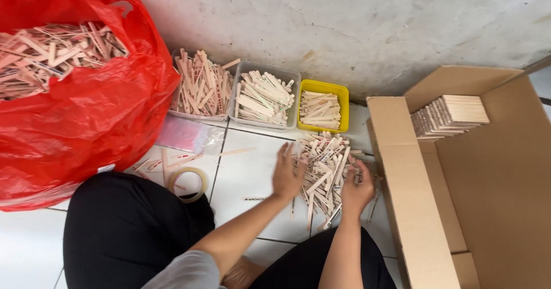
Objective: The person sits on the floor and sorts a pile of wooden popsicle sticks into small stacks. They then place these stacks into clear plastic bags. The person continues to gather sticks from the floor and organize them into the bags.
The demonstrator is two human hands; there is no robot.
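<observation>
red bag (86,122): its left side and top run off the picture's edge.
cardboard box (459,197): cut off at the right and bottom edges.
stick pile (324,171): partly covered by both hands.
right hand (356,188): fingertips buried among the sticks.
print on sticks: too small to tell.
person's legs (126,231): cut off at the bottom edge.

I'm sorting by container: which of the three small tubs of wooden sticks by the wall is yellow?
The rightmost tub, nearest the cardboard box. The other two, the middle tub and the left tub, are clear grey plastic.
</observation>
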